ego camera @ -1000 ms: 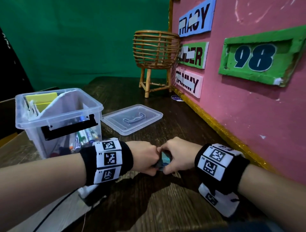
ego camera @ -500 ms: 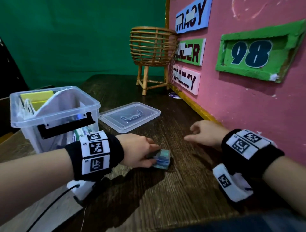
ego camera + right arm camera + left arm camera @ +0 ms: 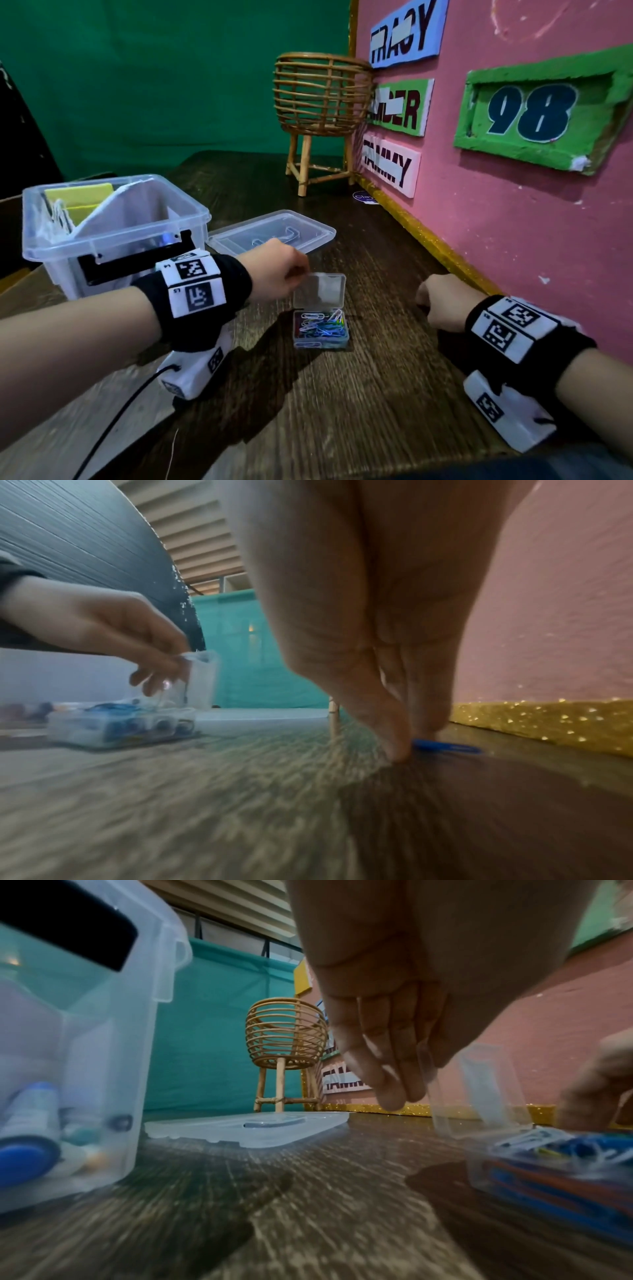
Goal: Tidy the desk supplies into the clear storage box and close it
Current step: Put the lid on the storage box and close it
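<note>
left hand [image 3: 274, 270]: fingertips pinch the top edge of the clip case's flip lid [image 3: 320, 290], holding it tipped up and back. Narrow pinch; in the left wrist view the fingers [image 3: 377, 1053] point down beside the clear lid [image 3: 476, 1088].
right hand [image 3: 442, 303]: down on the desk to the right of the case, near the pink board [image 3: 513, 212]. Thumb and fingers drawn together to a point; in the right wrist view their tips [image 3: 400, 739] close on one end of a blue paper clip [image 3: 448, 746] lying flat on the wood. Clip's far end sticks out past the fingers, toward the gold strip [image 3: 548, 718].
clip case [image 3: 321, 329]: small clear box, sits flat on the desk [image 3: 342, 411] between the two hands, open, full of mixed coloured paper clips. Lid hinged at the far side, standing roughly upright.
storage box [image 3: 113, 233]: clear, open, on the desk's left, behind the left wrist. Yellow pads, white papers and markers inside; black handle on the near wall.
box lid [image 3: 274, 234]: off, lying flat on the desk just right of the storage box, beyond the left hand.
background: wicker basket stand [image 3: 320, 102] at the far end against the pink board; green backdrop behind.
</note>
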{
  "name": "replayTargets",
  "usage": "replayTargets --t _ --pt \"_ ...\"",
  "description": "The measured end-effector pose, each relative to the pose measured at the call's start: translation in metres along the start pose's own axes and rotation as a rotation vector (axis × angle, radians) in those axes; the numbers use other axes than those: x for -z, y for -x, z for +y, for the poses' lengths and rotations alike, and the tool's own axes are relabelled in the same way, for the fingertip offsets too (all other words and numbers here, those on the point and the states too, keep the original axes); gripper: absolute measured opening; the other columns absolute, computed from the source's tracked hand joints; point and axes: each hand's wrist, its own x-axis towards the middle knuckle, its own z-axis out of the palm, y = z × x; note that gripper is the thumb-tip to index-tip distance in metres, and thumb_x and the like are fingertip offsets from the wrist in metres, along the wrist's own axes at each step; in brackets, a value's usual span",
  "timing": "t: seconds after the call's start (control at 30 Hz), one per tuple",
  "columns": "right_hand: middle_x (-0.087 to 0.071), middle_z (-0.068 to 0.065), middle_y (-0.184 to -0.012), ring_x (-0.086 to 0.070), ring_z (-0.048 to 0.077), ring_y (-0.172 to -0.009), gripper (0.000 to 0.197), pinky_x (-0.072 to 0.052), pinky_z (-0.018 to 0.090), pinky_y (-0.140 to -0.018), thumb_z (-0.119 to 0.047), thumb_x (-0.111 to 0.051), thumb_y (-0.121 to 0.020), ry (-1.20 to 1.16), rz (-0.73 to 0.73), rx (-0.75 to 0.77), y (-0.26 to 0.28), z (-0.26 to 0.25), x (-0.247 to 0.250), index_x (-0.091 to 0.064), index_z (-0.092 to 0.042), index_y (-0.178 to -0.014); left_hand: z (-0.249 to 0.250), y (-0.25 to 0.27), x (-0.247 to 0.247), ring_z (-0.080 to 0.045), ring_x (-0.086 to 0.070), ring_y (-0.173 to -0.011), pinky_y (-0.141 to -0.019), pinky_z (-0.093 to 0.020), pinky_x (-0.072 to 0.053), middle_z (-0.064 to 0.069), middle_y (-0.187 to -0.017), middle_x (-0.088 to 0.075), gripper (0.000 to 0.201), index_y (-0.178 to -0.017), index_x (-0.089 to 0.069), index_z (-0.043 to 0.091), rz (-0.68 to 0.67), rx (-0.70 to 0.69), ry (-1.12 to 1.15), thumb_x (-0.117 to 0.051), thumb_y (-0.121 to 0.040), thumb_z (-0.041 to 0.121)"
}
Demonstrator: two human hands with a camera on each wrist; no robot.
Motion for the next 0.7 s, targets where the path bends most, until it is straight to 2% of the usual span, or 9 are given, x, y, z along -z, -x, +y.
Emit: replayTargets --t 0.07,0.13,0.27,0.37,0.4,0.47,0.53,0.6,0.7 --pt "-0.059 0.006 -0.116 -0.058 0.02 -0.107 0.034 -0.049 0.024 -0.082 0.004 -0.051 -0.082 -0.062 0.027 0.012 0.0 0.0 -0.001 -0.064 -0.011 -0.11 -0.002 -0.001 0.0 -0.022 -0.063 -0.096 -0.08 -0.025 -0.045 -0.005 -0.102 -0.069 0.023 -0.108 -0.065 0.014 0.006 0.037 0.019 -0.05 -0.093 0.023" --pt "-0.061 0.006 -0.114 -0.058 0.02 -0.106 0.031 -0.049 0.025 -0.08 0.003 -0.054 -0.082 -0.083 0.043 -0.019 -0.002 0.002 -0.002 -0.065 -0.01 -0.108 -0.004 -0.001 0.0 -0.022 -0.062 -0.097 -0.082 -0.027 -0.045 -0.006 -0.104 -0.069 0.023 -0.108 -0.065 0.014 0.008 0.059 0.025 -0.05 -0.094 0.024" --pt "-0.063 0.009 -0.087 -0.06 0.022 -0.077 0.011 -0.041 0.028 -0.059 -0.004 -0.061 -0.079 -0.08 0.058 -0.085 -0.012 0.011 -0.003 -0.066 -0.003 -0.088 -0.006 0.001 -0.003 -0.023 -0.062 -0.096 -0.082 -0.028 -0.045 -0.008 -0.103 -0.069 0.024 -0.107 -0.065 0.012 0.005 0.068 0.024 -0.048 -0.094 0.024" --pt "-0.062 0.008 -0.072 -0.059 0.02 -0.064 0.004 -0.041 0.026 -0.054 -0.006 -0.063 -0.075 -0.125 0.026 -0.084 -0.012 0.012 0.0 -0.065 -0.005 -0.072 -0.005 0.002 -0.004 -0.024 -0.063 -0.096 -0.082 -0.028 -0.046 -0.008 -0.101 -0.069 0.023 -0.106 -0.065 0.012 0.0 0.076 0.04 -0.049 -0.094 0.023" --pt "-0.063 0.007 -0.068 -0.059 0.017 -0.06 0.007 -0.042 0.025 -0.053 -0.007 -0.066 -0.073 -0.144 0.006 -0.073 -0.01 0.011 0.001 -0.064 -0.007 -0.066 -0.005 0.003 -0.005 -0.024 -0.063 -0.095 -0.083 -0.029 -0.047 -0.008 -0.101 -0.069 0.023 -0.106 -0.064 0.012 -0.004 0.077 0.045 -0.049 -0.093 0.023" --pt "-0.063 0.004 -0.061 -0.057 0.012 -0.054 0.013 -0.044 0.024 -0.052 -0.011 -0.073 -0.068 -0.17 -0.031 -0.021 -0.007 0.007 0.003 -0.063 -0.009 -0.059 -0.006 0.003 -0.005 -0.024 -0.063 -0.095 -0.084 -0.031 -0.048 -0.008 -0.101 -0.069 0.022 -0.104 -0.064 0.011 -0.011 0.077 0.054 -0.049 -0.093 0.022" --pt "-0.063 -0.001 -0.059 -0.056 0.008 -0.053 0.009 -0.045 0.023 -0.053 -0.014 -0.074 -0.068 -0.198 -0.07 0.057 -0.002 -0.001 0.003 -0.066 -0.011 -0.064 -0.006 0.003 -0.004 -0.024 -0.063 -0.094 -0.085 -0.032 -0.05 -0.008 -0.101 -0.069 0.021 -0.103 -0.064 0.012 -0.015 0.077 0.062 -0.049 -0.093 0.022" --pt "-0.062 -0.007 -0.056 -0.055 0.005 -0.05 0.008 -0.045 0.02 -0.052 -0.012 -0.072 -0.071 -0.332 -0.107 0.208 0.004 -0.015 0.004 -0.067 -0.014 -0.066 -0.006 0.003 -0.004 -0.024 -0.063 -0.095 -0.086 -0.033 -0.051 -0.008 -0.102 -0.069 0.021 -0.105 -0.064 0.012 -0.025 0.081 0.067 -0.049 -0.093 0.022" --pt "-0.062 -0.009 -0.054 -0.051 0.0 -0.051 0.009 -0.044 0.015 -0.053 -0.011 -0.073 -0.071 -0.537 0.009 0.463 0.013 -0.044 0.006 -0.07 -0.017 -0.066 -0.006 0.003 -0.003 -0.023 -0.062 -0.095 -0.086 -0.032 -0.051 -0.008 -0.103 -0.068 0.022 -0.106 -0.064 0.013 -0.042 0.087 0.066 -0.049 -0.093 0.023"
